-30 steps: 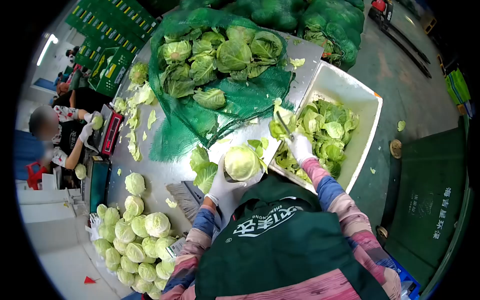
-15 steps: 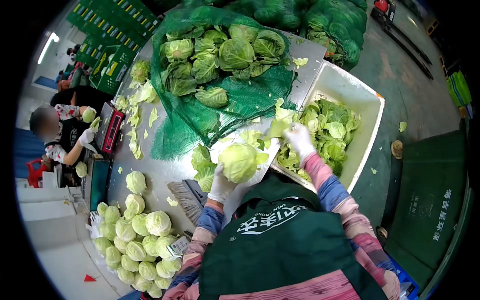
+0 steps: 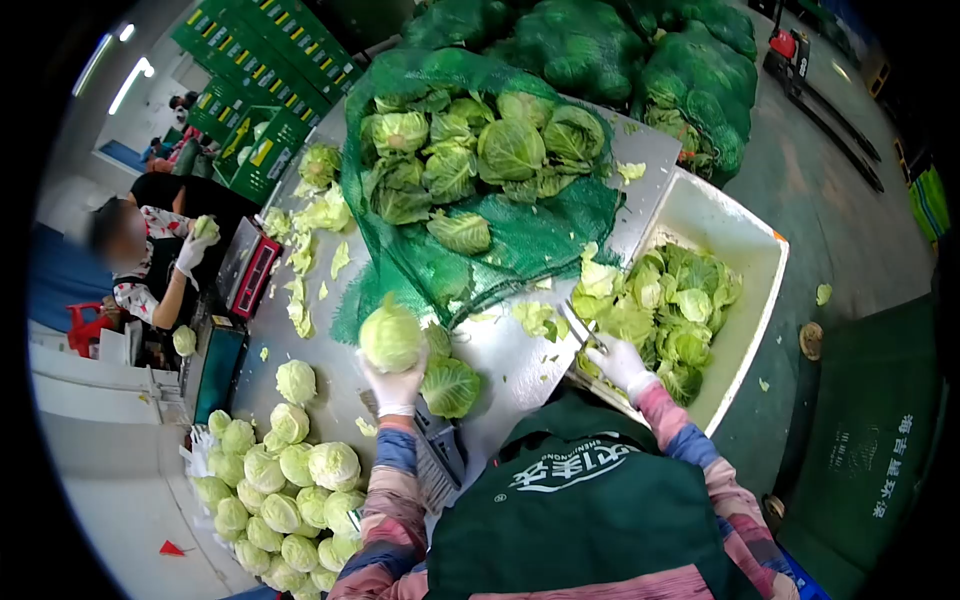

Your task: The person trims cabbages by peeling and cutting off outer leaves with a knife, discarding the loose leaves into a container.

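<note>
My gloved left hand [image 3: 396,388] grips a trimmed pale green cabbage [image 3: 390,337] from below and holds it up over the metal table [image 3: 318,378]. In my gloved right hand [image 3: 620,365] is a knife [image 3: 577,322], its blade pointing up and left past the box's near-left edge. Loose leaves fill much of the white foam box [image 3: 745,330] beside that hand. Darker outer leaves [image 3: 450,387] lie on the table just right of my left hand. Behind them, an open green net [image 3: 545,225] carries several untrimmed cabbages [image 3: 510,150].
Trimmed cabbages [image 3: 290,490] are heaped at the table's lower left, by a brush [image 3: 440,455]. A red scale [image 3: 258,275] stands at the left edge, where another person [image 3: 150,250] holds a cabbage. Full net sacks [image 3: 580,45] lie beyond; a green bin [image 3: 860,430] stands right.
My left hand has lifted the cabbage up and left. My right hand has released a torn leaf into the box, and the knife in it now shows. The view has shifted slightly.
</note>
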A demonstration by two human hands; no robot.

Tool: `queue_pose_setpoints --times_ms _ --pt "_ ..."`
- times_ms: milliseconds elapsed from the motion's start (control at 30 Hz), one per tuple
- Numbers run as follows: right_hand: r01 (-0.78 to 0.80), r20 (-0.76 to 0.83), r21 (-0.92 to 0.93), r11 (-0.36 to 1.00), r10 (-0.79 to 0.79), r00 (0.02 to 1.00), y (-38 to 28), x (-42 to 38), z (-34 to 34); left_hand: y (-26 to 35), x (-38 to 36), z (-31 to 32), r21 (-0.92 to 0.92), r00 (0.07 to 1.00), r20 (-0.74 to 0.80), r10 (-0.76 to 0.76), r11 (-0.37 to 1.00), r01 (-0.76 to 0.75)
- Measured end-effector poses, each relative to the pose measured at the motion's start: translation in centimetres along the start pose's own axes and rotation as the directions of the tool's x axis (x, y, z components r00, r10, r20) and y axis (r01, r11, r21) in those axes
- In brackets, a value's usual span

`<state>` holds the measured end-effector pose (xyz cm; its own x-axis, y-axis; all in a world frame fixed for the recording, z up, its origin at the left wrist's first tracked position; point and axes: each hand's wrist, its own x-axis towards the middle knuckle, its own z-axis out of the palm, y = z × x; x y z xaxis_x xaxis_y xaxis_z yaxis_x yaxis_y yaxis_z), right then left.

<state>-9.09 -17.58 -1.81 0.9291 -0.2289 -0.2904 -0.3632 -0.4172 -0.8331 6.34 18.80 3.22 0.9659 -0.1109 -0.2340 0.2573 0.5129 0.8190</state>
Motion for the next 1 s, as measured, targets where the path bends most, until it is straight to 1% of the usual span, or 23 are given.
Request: queue_pose_setpoints --times_ms 33,67,100,133,167,233,267,300,400,467,567,600,633,667,700,733,767,800,833,900,933,967,1000 --pt "0.015 -0.041 -0.026 1.0 -0.016 0.999 1.0 0.0 0.4 1.2 1.0 -2.6 -0.058 0.995 -0.096 0.023 0.998 -0.028" --pt "-0.074 -0.002 0.048 0.996 0.074 0.997 0.7 -0.3 0.2 2.4 1.9 -5.1 -0.109 0.981 -0.191 0.045 0.992 -0.067" --pt "-0.163 0.043 0.118 0.979 0.159 0.986 0.2 -0.6 0.0 4.2 2.4 -6.3 -0.477 0.963 -0.237 -0.131 0.879 0.003" --pt "-0.025 0.009 -0.045 0.999 0.026 1.0 2.5 0.0 1.1 6.0 2.8 -7.6 -0.777 0.912 -0.275 -0.303 0.629 -0.025" --pt "-0.116 0.082 0.026 0.993 0.113 0.99 1.8 -0.1 1.0 6.9 3.5 -9.8 -0.811 0.886 -0.354 -0.3 0.57 -0.131" --pt "0.212 -0.111 -0.244 0.946 -0.244 0.963 4.4 0.2 2.9 6.7 5.4 -15.0 -0.547 0.844 -0.534 0.044 0.743 -0.385" --pt "0.051 -0.032 -0.09 0.995 -0.055 0.998 3.3 0.0 2.7 6.6 6.4 -16.2 -0.524 0.823 -0.563 0.078 0.736 -0.428" --pt "-0.127 0.074 0.048 0.991 0.123 0.99 1.7 -0.3 2.2 7.7 6.2 -13.7 -0.641 0.795 -0.6 -0.086 0.646 -0.414" --pt "-0.112 0.068 0.105 0.988 0.105 0.992 0.4 -0.3 2.5 7.6 10.4 -10.5 -0.588 0.809 -0.58 -0.093 0.735 -0.337" --pt "-0.136 0.09 0.157 0.978 0.123 0.988 -0.3 0.0 2.8 6.5 13.5 -6.5 -0.317 0.932 -0.362 0.015 0.938 -0.138" --pt "-0.187 0.091 0.138 0.973 0.176 0.98 -1.1 0.6 3.0 4.8 20.2 1.2 0.032 0.991 -0.119 0.06 0.998 -0.057" --pt "-0.109 0.018 0.06 0.992 0.108 0.994 0.7 0.7 3.9 4.8 22.1 4.9 0.206 0.988 -0.101 0.114 0.974 -0.091" --pt "-0.033 -0.05 -0.025 0.999 0.031 0.998 2.2 1.5 4.4 4.5 24.6 7.4 0.303 0.98 -0.055 0.191 0.939 -0.166" --pt "-0.15 -0.021 0.062 0.987 0.152 0.988 -0.2 1.5 3.3 4.3 26.9 9.7 0.418 0.956 0.008 0.295 0.867 -0.271" --pt "-0.256 0.021 0.142 0.956 0.255 0.967 -3.5 1.6 1.9 4.7 29.6 11.4 0.715 0.912 0.071 0.405 0.617 -0.33" --pt "-0.294 0.031 0.237 0.926 0.295 0.955 -4.0 2.4 1.7 4.6 31.1 13.6 0.7 0.868 0.095 0.488 0.587 -0.407" --pt "-0.332 0.053 0.326 0.885 0.334 0.941 -3.2 2.7 2.3 3.7 34.7 13.3 0.848 0.795 0.15 0.588 0.338 -0.41" --pt "-0.255 -0.002 0.193 0.948 0.26 0.966 -0.7 3.7 3.4 3.7 36.8 13.6 0.921 0.746 0.217 0.63 0.121 -0.37" --pt "-0.181 -0.051 0.055 0.982 0.184 0.982 2.0 4.6 4.2 3.7 38.9 13.8 0.97 0.84 0.165 0.516 0.07 -0.234" --pt "-0.29 -0.016 0.05 0.956 0.291 0.956 2.6 5.5 4.3 6.1 37.9 17.1 0.984 0.979 -0.07 0.193 -0.147 0.099" --pt "-0.245 -0.046 -0.016 0.969 0.244 0.969 3.1 5.9 4.4 6.0 38.7 17.5 0.959 0.978 -0.125 0.17 -0.233 0.163" --pt "-0.254 -0.044 -0.026 0.967 0.253 0.966 3.1 6.4 4.6 6.9 38.7 18.1 0.96 0.978 -0.132 0.159 -0.227 0.166" --pt "-0.154 -0.149 -0.203 0.967 0.125 0.981 3.2 6.3 4.9 8.3 38.8 18.3 0.934 0.955 -0.27 0.12 -0.208 0.29"
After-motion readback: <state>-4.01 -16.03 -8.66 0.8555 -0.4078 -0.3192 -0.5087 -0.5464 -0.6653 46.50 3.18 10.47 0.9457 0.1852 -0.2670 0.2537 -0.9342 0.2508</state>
